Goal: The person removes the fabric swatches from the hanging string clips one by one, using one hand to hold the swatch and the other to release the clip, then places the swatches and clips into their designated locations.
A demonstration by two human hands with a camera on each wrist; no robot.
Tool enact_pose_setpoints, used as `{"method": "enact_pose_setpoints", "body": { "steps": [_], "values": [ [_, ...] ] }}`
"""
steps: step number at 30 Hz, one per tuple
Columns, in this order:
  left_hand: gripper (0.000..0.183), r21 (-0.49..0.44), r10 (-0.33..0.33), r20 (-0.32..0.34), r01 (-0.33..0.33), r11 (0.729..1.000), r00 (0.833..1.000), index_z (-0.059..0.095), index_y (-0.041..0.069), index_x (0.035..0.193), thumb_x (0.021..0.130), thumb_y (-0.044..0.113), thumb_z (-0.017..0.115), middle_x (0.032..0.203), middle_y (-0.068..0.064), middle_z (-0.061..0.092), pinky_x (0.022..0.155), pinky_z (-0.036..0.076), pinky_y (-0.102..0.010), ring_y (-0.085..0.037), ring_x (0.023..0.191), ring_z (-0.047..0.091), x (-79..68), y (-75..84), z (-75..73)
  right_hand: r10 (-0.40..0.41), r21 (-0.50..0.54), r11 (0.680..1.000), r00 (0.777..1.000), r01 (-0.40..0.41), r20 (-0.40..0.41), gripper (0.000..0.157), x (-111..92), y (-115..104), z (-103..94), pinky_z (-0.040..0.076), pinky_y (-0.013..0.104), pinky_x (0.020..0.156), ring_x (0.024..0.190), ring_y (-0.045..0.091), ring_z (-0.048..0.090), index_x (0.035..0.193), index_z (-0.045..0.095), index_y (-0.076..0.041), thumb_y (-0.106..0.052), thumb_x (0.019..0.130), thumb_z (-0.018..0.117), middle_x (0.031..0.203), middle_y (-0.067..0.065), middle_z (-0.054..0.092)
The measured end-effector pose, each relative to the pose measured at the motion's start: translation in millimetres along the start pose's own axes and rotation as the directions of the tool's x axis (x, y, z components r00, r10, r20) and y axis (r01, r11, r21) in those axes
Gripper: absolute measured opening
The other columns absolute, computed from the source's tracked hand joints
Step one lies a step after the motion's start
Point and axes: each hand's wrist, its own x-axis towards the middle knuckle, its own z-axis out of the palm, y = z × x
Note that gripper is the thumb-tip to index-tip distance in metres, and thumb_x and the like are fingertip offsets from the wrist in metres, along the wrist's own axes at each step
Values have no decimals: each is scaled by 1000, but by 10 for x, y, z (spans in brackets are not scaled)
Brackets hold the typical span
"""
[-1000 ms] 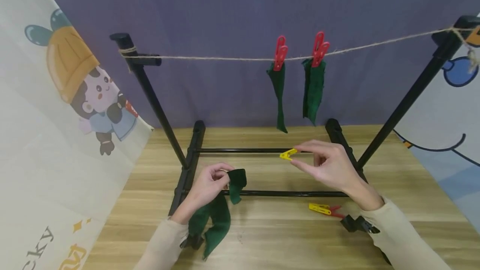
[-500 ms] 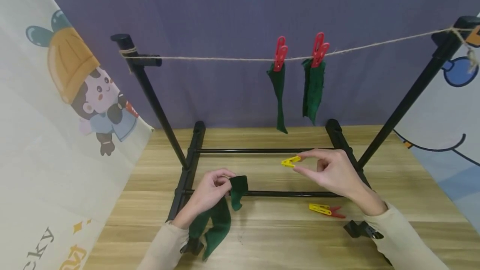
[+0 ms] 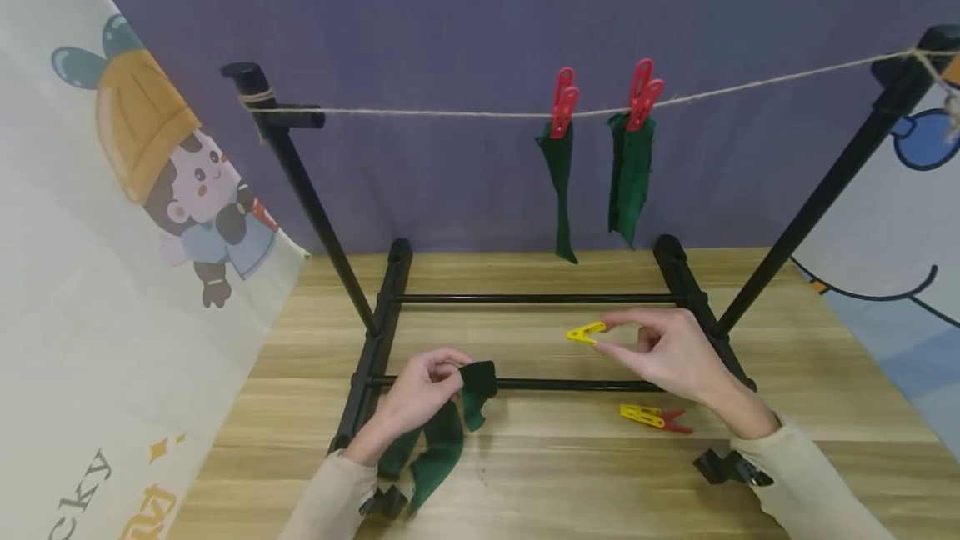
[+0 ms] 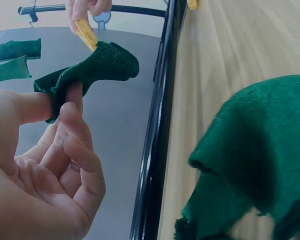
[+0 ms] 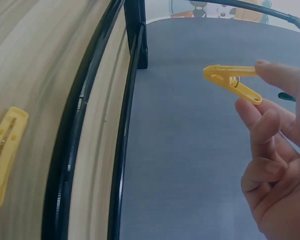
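Observation:
My left hand (image 3: pixel 420 390) pinches a small strip of dark green cloth (image 3: pixel 477 394) between thumb and forefinger; in the left wrist view that cloth (image 4: pixel 97 65) folds over the fingertips. More green cloth (image 3: pixel 438 457) lies below the left hand on the table. My right hand (image 3: pixel 671 352) pinches the handles of a yellow clothespin (image 3: pixel 585 332), whose tip points left. The right wrist view shows this clothespin (image 5: pixel 232 82) between thumb and fingers, clamped on nothing. Two red clothespins (image 3: pixel 565 103) hold two green cloth strips (image 3: pixel 632 173) on the twine line (image 3: pixel 420 112).
A black frame with a left post (image 3: pixel 315 207) and a right post (image 3: pixel 817 190) carries the twine. Low crossbars (image 3: pixel 577 385) span its base. Another yellow clothespin (image 3: pixel 642 415) and a red one (image 3: pixel 675 422) lie on the wooden table (image 3: pixel 555 473) near the right forearm.
My right hand has come down and slightly right with the yellow clothespin. The left hand has lowered a little with the green cloth. The strips on the line hang as before.

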Motion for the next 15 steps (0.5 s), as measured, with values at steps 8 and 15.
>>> {"method": "enact_pose_setpoints", "body": {
  "steps": [8, 15],
  "values": [
    [24, 64, -19, 22, 17, 998, 1000, 66, 10, 108, 89, 3, 54, 71, 0, 65, 49, 37, -23, -19, 67, 62, -7, -82, 37, 16, 1, 1000, 999, -16, 39, 30, -95, 77, 43, 29, 17, 35, 38, -2, 37, 105, 73, -26, -25, 76, 83, 55, -20, 52],
    [23, 69, -20, 33, 18, 997, 999, 66, 8, 107, 89, 2, 53, 69, -2, 65, 53, 43, -24, -19, 66, 62, -28, -140, 60, 42, -27, 999, 998, -41, 44, 29, -176, 137, 68, 29, 17, 36, 39, -1, 36, 103, 74, -26, -25, 76, 83, 60, -18, 56]
  ]
}}
